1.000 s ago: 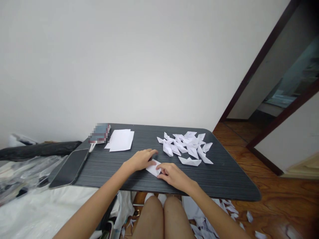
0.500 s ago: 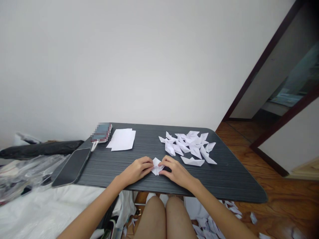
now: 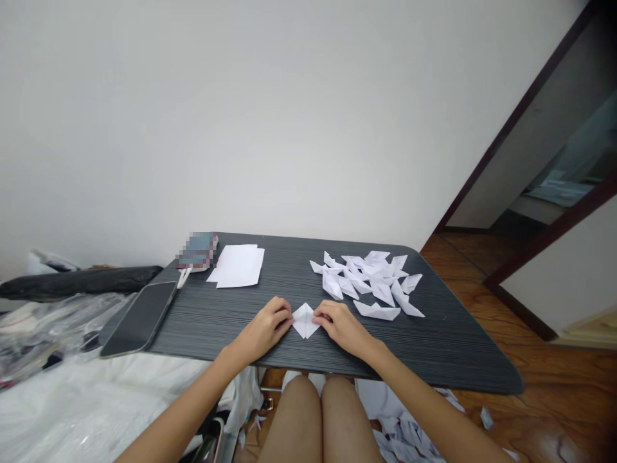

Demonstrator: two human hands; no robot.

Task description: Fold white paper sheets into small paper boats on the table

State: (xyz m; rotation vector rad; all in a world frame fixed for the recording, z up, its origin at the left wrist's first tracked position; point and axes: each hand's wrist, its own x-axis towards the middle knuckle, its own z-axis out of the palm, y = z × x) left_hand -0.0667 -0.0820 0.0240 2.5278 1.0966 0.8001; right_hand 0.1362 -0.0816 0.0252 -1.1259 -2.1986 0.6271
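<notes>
A small white folded paper [image 3: 305,321], diamond-shaped with creases meeting along its middle, lies at the near part of the dark table [image 3: 202,321]. My left hand [image 3: 270,326] pinches its left corner between thumb and fingers. On the opposite side, my right hand [image 3: 339,323] grips the right corner the same way. Just beyond my right hand lies a cluster of white folded paper boats [image 3: 369,276], with one boat [image 3: 376,310] a little nearer to me.
White paper sheets [image 3: 238,265] are stacked at the back left, beside a blurred-out packet [image 3: 198,251]. A tablet [image 3: 141,319] rests at the table's left edge. More folded papers [image 3: 405,434] lie below the table, and plastic-wrapped stuff [image 3: 62,334] is at the left.
The folded paper has been flattened into a wider diamond, and my hands have moved slightly apart to its side corners. The view has shifted a little.
</notes>
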